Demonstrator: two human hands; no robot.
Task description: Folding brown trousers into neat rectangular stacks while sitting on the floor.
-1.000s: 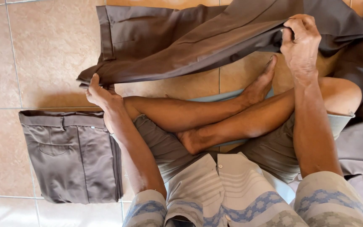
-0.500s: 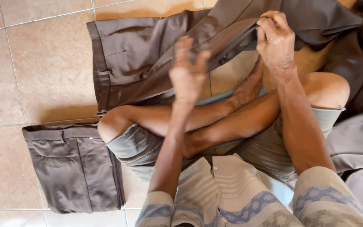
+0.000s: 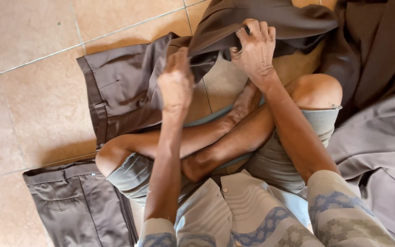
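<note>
While the person sits cross-legged on the tiled floor (image 3: 37, 68), both hands work on a pair of brown trousers (image 3: 124, 87) spread out ahead of the knees. The right hand (image 3: 254, 48) is clenched on a fold of the trousers' cloth, knuckles up, lifting the fabric so that it drapes away above and to either side of the fist. The left hand (image 3: 175, 82) is raised just beside it, at the lower edge of the same lifted fold; motion blur hides the fingers, so whether it grips the cloth or only touches it cannot be told. Below and to the left of that hand, the waistband end of the trousers lies flat on the tiles. Well below the left hand, beside the person's knee, rests a folded pair of brown shorts (image 3: 78, 206). Beyond the right hand's wrist, a heap of brown garments (image 3: 380, 91) covers the floor.
</note>
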